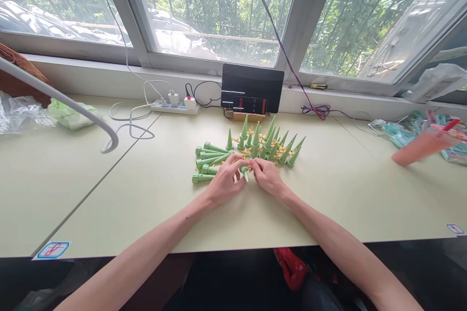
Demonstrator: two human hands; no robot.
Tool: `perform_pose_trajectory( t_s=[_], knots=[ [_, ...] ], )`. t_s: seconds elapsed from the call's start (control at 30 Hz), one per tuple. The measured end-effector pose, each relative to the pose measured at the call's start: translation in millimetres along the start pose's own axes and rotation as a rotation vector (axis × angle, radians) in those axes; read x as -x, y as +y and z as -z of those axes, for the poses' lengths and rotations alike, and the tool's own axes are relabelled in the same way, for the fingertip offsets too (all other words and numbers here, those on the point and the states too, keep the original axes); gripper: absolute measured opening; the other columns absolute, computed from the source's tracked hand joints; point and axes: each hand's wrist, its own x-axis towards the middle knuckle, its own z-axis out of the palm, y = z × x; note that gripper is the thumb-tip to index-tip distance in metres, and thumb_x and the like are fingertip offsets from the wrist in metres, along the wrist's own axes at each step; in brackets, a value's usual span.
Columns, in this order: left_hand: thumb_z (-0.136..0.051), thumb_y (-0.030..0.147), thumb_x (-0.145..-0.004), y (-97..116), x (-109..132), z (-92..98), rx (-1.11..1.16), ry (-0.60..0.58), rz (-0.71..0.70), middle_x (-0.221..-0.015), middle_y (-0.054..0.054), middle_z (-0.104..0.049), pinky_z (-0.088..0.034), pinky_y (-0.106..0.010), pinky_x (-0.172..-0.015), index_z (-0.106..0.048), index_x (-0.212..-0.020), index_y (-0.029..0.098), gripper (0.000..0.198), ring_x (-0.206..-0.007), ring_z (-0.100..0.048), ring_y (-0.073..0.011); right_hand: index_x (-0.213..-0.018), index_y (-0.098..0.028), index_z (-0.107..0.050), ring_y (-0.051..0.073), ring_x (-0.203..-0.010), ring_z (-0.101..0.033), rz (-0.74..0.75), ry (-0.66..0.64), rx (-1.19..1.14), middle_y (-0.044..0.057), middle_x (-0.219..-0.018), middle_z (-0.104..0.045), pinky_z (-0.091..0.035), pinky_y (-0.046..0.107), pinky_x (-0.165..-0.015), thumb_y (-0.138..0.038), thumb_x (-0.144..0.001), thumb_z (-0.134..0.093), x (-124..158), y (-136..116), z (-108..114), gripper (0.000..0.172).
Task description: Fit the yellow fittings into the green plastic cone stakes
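In front of tablet [252, 82] | our left hand [226, 178] grips spike [244, 171] | right hand [268, 176] closed, contents unclear | likely light, stiff; we'd hold wide end

Just in front of the tablet [253, 77], upright green spikes [255, 146] bar a low pass, with more green spikes lying front-left of it. Left of the tablet a power strip [175, 109] obstructs the back; just to its right, a red-and-blue wire bundle [321, 112] does. Front-right of the tablet, open surface [350, 189] gives passage as far as a tilted cup [416, 148].
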Motion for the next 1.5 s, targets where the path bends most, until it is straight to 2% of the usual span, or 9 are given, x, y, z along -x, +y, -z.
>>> perform_pose_trajectory(
  t_s=[0.33, 0.6, 1.07, 1.5],
  knots=[
    [-0.060, 0.020, -0.088, -2.2, -1.7, -2.8, -0.045, 0.066, -0.018, -0.101, -0.004, -0.057, -0.054, -0.023, -0.057, -0.063, -0.103, 0.022, 0.016, -0.062, -0.055, -0.0072, -0.063, -0.019, -0.044, 0.012, -0.055, -0.040, -0.015, -0.010, -0.011, -0.002, -0.058, -0.044, -0.029, 0.025, -0.052, -0.047, -0.096, -0.040, 0.1, -0.9, 0.1, 0.043],
    [-0.059, 0.023, -0.089, -4.1, -1.7, -3.2, -0.029, 0.084, -0.017, -0.097, -0.004, -0.059, -0.053, -0.023, -0.055, -0.064, -0.100, 0.021, 0.012, -0.070, -0.058, -0.0110, -0.064, -0.019, -0.047, 0.012, -0.054, -0.037, -0.009, -0.019, -0.013, -0.003, -0.058, -0.044, -0.028, 0.025, -0.052, -0.047, -0.096, -0.041, 0.8, -1.7, 0.1, 0.043],
    [-0.055, 0.027, -0.092, -2.4, -1.3, -2.5, -0.026, 0.087, -0.003, -0.094, -0.004, -0.059, -0.052, -0.024, -0.056, -0.065, -0.099, 0.022, 0.013, -0.070, -0.057, -0.0122, -0.066, -0.019, -0.050, 0.012, -0.053, -0.037, -0.005, -0.038, 0.008, -0.002, -0.057, -0.043, -0.028, 0.026, -0.052, -0.050, -0.096, -0.039, 0.9, -2.1, 0.0, 0.045],
    [-0.056, 0.027, -0.091, -1.2, -2.2, -1.6, 0.006, 0.080, 0.019, -0.091, -0.004, -0.058, -0.052, -0.023, -0.055, -0.065, -0.093, 0.021, 0.011, -0.072, -0.056, -0.0125, -0.064, -0.020, -0.042, 0.012, -0.055, -0.038, 0.003, -0.046, 0.003, -0.003, -0.059, -0.043, -0.029, 0.026, -0.053, -0.048, -0.097, -0.038, 0.5, -1.4, -1.0, 0.044]
  ],
)
